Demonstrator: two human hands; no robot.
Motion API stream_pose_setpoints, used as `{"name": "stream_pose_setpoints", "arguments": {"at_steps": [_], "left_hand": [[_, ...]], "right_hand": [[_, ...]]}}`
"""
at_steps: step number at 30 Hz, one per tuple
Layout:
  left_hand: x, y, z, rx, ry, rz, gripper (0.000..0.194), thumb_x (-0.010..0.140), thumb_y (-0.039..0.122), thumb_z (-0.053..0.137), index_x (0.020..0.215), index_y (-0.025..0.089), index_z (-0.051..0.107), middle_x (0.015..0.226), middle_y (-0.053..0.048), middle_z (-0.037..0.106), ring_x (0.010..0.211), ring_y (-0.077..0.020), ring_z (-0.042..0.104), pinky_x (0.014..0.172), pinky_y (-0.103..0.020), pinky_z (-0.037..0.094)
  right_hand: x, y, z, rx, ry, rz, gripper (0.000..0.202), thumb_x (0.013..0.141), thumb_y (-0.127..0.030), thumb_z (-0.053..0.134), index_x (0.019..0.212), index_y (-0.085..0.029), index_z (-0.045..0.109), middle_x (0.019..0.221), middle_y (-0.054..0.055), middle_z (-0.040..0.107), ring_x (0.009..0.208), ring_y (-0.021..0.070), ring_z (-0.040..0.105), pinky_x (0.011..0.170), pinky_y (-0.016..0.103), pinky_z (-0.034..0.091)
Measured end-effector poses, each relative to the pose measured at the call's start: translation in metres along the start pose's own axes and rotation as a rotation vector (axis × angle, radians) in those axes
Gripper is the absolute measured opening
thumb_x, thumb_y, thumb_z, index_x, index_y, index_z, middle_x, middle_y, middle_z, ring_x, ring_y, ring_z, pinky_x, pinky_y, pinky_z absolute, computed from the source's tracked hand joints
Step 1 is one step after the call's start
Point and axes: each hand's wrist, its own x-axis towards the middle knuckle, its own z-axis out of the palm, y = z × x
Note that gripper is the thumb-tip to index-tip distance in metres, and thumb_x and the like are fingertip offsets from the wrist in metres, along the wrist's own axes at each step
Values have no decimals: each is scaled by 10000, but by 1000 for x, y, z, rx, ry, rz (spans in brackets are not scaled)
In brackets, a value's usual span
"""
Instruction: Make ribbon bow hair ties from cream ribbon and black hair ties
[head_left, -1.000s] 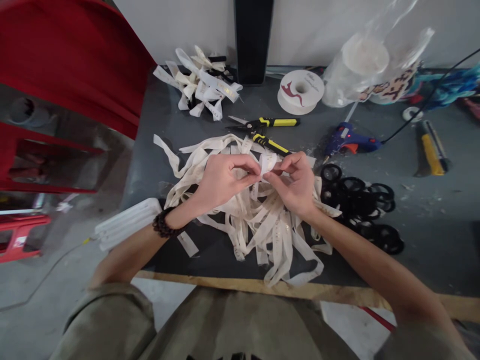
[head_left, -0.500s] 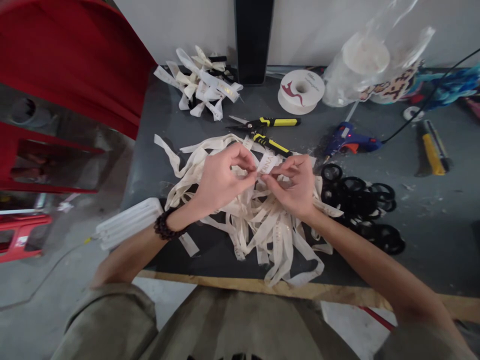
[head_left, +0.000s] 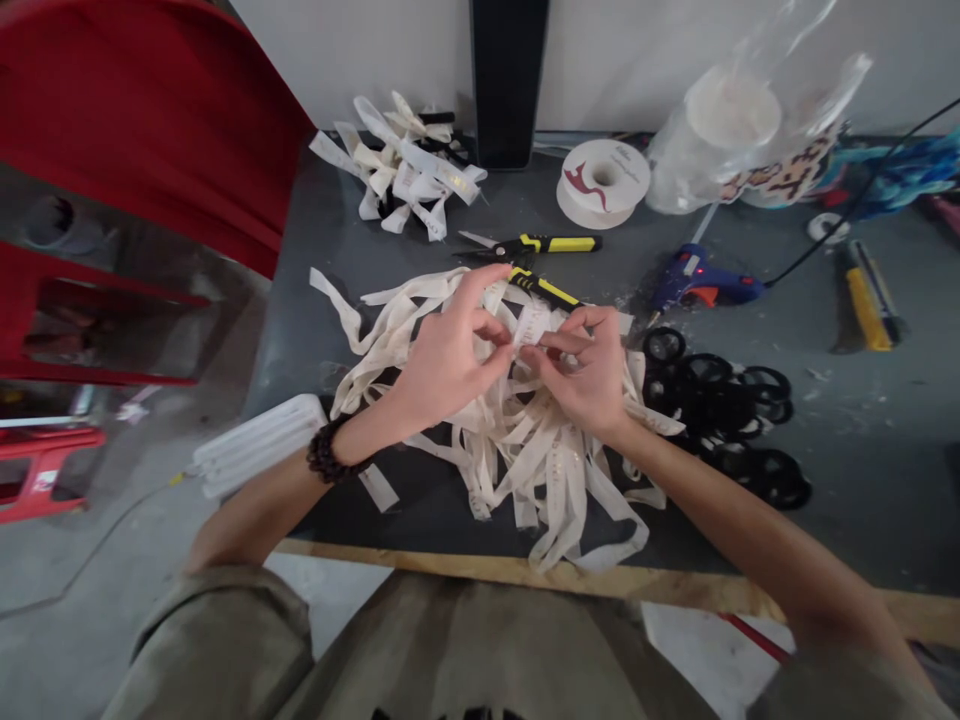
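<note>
A short piece of white printed ribbon [head_left: 531, 326] is held between my two hands above a loose heap of cream ribbon strips [head_left: 555, 470]. My left hand [head_left: 457, 350] pinches its left end with thumb and a finger, while the index finger is lifted away. At its right end, my right hand [head_left: 581, 365] grips it with thumb and fingers. Yellow-and-black snips [head_left: 555, 244] lie open just beyond the hands. Black hair ties [head_left: 705, 385] are piled right of the ribbon heap. Ribbon bows [head_left: 412, 170] form a cluster at the back left.
Behind the snips stands a ribbon spool [head_left: 602, 182]. A blue glue gun [head_left: 701, 278] with a cable and a yellow cutter [head_left: 868, 298] lie to the right. Plastic-wrapped rolls [head_left: 731, 120] are at the back. A white slatted object [head_left: 259, 443] sits at the left table edge.
My left index finger has lifted up and away from the ribbon piece. The piece has tilted slightly between my hands, and my right hand has barely moved.
</note>
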Motion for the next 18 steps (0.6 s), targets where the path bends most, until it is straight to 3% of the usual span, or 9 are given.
{"name": "stream_pose_setpoints", "arguments": {"at_steps": [4, 9, 12, 14, 16, 18], "left_hand": [[2, 0, -3, -116, -67, 7, 757, 955, 205, 764, 1635, 271, 438, 1027, -26, 804, 939, -218, 795, 864, -357, 646], [3, -8, 1, -153, 44, -34, 609, 939, 218, 814, 1504, 232, 587, 927, -11, 802, 859, -196, 803, 825, -317, 670], [-1, -17, 10, 94, 137, 164, 495, 1014, 200, 720, 1490, 283, 610, 942, -10, 817, 920, -205, 808, 878, -342, 649], [-5, -19, 17, 212, 111, 421, 435, 1079, 181, 602, 1475, 359, 623, 967, 15, 825, 922, -190, 802, 916, -362, 631], [-6, -17, 18, 193, 110, 528, 458, 1107, 172, 555, 1515, 378, 588, 1056, 14, 838, 969, -179, 800, 960, -358, 619], [-4, -13, 13, 125, 131, 324, 509, 1104, 218, 609, 1591, 337, 525, 1235, -38, 830, 1120, -196, 790, 1012, -348, 614]], "right_hand": [[-1, 1, 1, 47, 6, -33, 323, 904, -419, 852, 1046, -284, 596, 1040, 56, 624, 855, 189, 730, 542, 290, 644], [-3, 5, 3, 126, -94, 36, 417, 915, -378, 845, 1149, -300, 508, 1018, 26, 673, 750, 167, 728, 546, 303, 637], [-1, 10, 1, 195, -150, 88, 505, 915, -397, 851, 1195, -317, 439, 957, -13, 700, 674, 157, 697, 507, 294, 580], [1, 12, 0, 232, -180, 72, 597, 878, -410, 887, 1234, -325, 414, 951, -21, 713, 679, 168, 706, 504, 295, 554], [1, 12, 0, 263, -175, 60, 652, 862, -436, 903, 1269, -330, 406, 950, -22, 726, 697, 179, 720, 539, 310, 570], [2, 12, 1, 294, -131, 91, 649, 888, -475, 883, 1294, -334, 397, 924, -27, 742, 705, 180, 726, 584, 321, 588]]}}
